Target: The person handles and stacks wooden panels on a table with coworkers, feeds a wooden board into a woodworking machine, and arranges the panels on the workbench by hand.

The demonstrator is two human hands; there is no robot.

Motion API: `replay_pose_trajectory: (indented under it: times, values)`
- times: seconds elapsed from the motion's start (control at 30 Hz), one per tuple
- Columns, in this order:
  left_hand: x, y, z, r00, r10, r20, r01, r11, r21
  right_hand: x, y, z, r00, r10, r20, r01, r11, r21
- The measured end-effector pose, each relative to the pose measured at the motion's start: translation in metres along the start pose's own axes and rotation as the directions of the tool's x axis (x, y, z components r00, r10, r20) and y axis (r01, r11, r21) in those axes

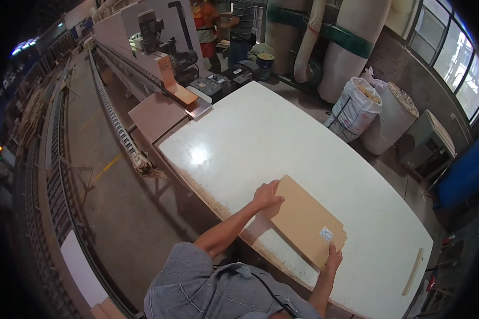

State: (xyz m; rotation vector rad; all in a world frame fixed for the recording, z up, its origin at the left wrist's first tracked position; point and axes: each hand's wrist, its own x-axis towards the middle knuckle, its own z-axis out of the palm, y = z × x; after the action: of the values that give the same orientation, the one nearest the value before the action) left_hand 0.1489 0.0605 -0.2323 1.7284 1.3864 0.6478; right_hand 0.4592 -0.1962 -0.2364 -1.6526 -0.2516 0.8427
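A short stack of brown fibreboard panels (pixel 306 218) lies at an angle over the white tabletop (pixel 239 138), close to its front edge. Its upper panel carries a small white label (pixel 325 233) near the right end. My left hand (pixel 269 195) grips the far left end of the panels, thumb on top. At the near right corner my right hand (pixel 332 258) holds them, its thumb up by the label; the fingers underneath are hidden. Whether the stack rests on the table or is slightly raised, I cannot tell.
A long machine with motors (pixel 150 26) and a chain track (pixel 109 101) runs off ahead left. Roller conveyors (pixel 53 133) line the far left. A thin strip (pixel 413 272) lies at the table's right end. Filled sacks (pixel 355 109) stand beyond it. Two people (pixel 242 24) stand behind.
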Motion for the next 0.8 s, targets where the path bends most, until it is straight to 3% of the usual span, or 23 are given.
replay_pose_trajectory:
  times: [0.2,0.6,0.8]
  values:
    - [-0.014,0.021,0.004,0.999,-0.036,-0.027,0.038,0.998,0.056,0.006,0.000,-0.018,0.997,-0.020,0.074,0.016,0.999,0.045]
    - [-0.075,0.030,0.043,0.999,0.039,-0.018,-0.041,0.986,-0.164,0.015,0.010,-0.082,0.993,-0.038,0.114,0.026,0.994,0.106]
    - [-0.087,0.046,0.062,0.999,0.035,-0.002,-0.035,0.999,-0.036,0.003,0.015,-0.108,0.996,-0.023,0.082,0.014,0.994,0.108]
